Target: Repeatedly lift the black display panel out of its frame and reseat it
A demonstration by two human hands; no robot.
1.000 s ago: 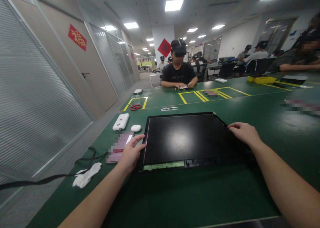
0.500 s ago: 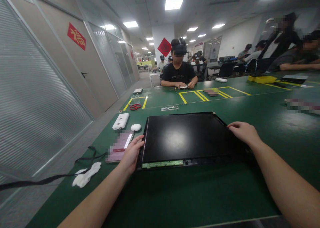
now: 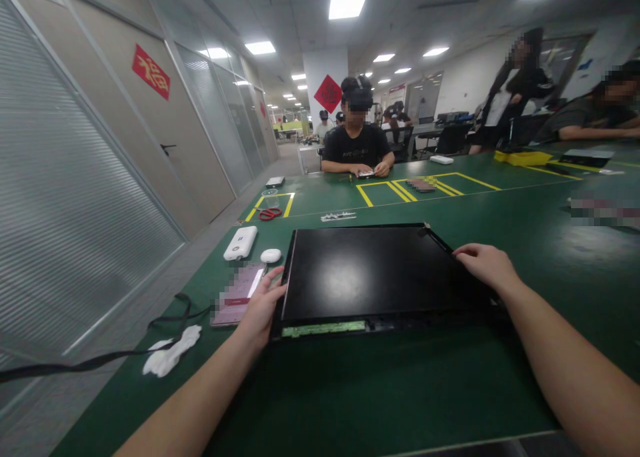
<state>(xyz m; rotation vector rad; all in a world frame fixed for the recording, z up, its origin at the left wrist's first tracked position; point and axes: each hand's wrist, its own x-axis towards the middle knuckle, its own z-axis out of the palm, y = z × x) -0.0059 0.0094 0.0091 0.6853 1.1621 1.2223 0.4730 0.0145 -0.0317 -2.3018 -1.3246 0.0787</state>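
Note:
A black screen panel (image 3: 370, 270) in a thin black frame lies between my hands over the green table, with a strip of green circuit board (image 3: 324, 329) exposed along its near edge. My left hand (image 3: 263, 303) grips the frame's left side, fingers at the edge and thumb hidden. On the opposite side, my right hand (image 3: 485, 263) pinches the right edge between thumb and fingers. Whether the frame's near side touches the table cannot be made out.
Left of the panel are a white earbud case (image 3: 271, 256), a white power bank (image 3: 241, 243), a purple pouch (image 3: 240, 297), a crumpled tissue (image 3: 173, 352) and a black strap (image 3: 95, 363). Red-handled scissors (image 3: 270, 213) lie farther off. A person (image 3: 357, 143) sits across the table (image 3: 380, 397).
The panel has shifted very slightly left within its frame or with it; both hands keep their hold. In the background a standing person has moved to the left.

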